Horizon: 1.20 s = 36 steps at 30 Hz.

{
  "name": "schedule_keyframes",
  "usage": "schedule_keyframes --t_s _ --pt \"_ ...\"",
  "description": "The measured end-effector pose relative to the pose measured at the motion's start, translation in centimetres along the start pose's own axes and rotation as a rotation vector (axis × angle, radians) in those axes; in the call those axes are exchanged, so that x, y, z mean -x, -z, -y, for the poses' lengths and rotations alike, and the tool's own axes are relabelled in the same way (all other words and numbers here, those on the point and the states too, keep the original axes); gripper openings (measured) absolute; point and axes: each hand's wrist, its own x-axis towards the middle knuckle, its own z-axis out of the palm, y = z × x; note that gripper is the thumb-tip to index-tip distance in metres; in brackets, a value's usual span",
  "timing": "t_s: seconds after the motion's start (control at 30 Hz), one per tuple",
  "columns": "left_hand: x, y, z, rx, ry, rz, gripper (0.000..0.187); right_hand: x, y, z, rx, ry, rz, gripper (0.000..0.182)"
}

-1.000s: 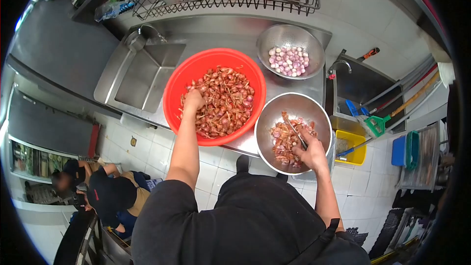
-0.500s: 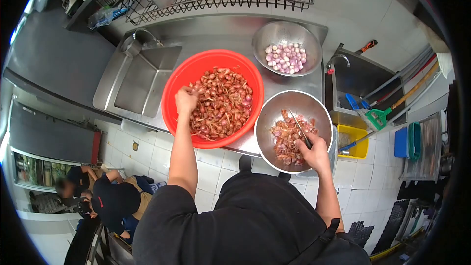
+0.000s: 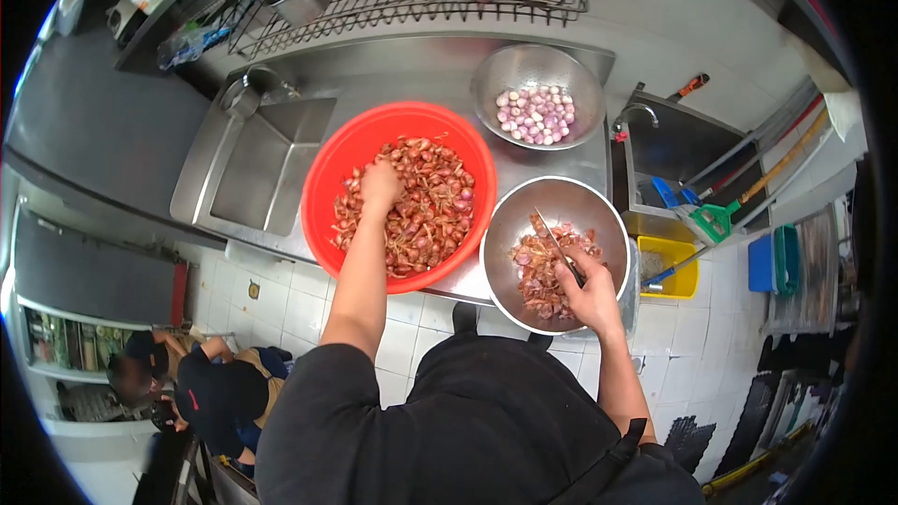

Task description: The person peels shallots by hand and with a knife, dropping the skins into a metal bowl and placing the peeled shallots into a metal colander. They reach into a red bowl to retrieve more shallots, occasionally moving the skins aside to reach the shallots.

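My left hand point(image 3: 381, 187) reaches down into the unpeeled reddish-brown shallots point(image 3: 426, 201) heaped in a large red basin point(image 3: 323, 154). Its fingertips are hidden among them, so I cannot see whether it grips one. Closed around the dark handle of a small knife point(image 3: 550, 236), my right hand point(image 3: 591, 297) is over a steel bowl point(image 3: 500, 224). The blade points up and to the left above the shallot skins point(image 3: 541, 279) in that bowl. Behind it, a steel colander point(image 3: 486, 84) contains peeled pale purple shallots point(image 3: 536, 114).
A steel sink point(image 3: 267, 168) lies left of the basin, and a second sink point(image 3: 692, 150) is at the right. A wire rack point(image 3: 393, 14) hangs above the counter. Two people point(image 3: 220, 393) are low at the left. A yellow bucket point(image 3: 687, 281) stands right of the steel bowl.
My left hand has moved from the basin's left side to the right, further over the shallots. The right hand still holds the knife over the bowl. The view has shifted slightly.
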Motion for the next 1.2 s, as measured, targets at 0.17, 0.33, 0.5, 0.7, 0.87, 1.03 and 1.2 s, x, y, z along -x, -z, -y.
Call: schedule_keyframes --t_s 0.17,0.33,0.5,0.7,0.87,1.03,1.2 --pt "3.2 3.1 1.8 0.627 -0.046 -0.137 0.014 0.9 0.5 1.2 -0.13 -0.114 0.061 0.033" --pt "2.7 0.0 2.2 0.628 -0.003 -0.231 0.01 0.7 0.0 1.3 -0.107 -0.085 0.064 0.033" --pt "3.3 -1.2 2.4 0.905 -0.206 -0.358 0.009 0.5 0.2 1.2 -0.176 -0.118 0.116 0.033" --pt "11.5 4.7 -4.1 2.02 -0.289 0.271 0.014 1.1 -0.5 2.1 -0.484 -0.094 0.124 0.035" --pt "17.1 5.8 -9.8 2.052 -0.397 0.529 0.032 1.5 -0.6 3.5 -0.649 -0.014 0.102 0.042" --pt "21.8 5.7 -14.2 2.036 -0.473 0.454 0.032 1.8 0.4 4.5 -0.648 0.017 0.064 0.047" --pt "24.3 5.6 -15.7 1.967 -0.547 0.399 0.029 2.5 1.3 4.8 -0.522 0.117 -0.057 0.051"
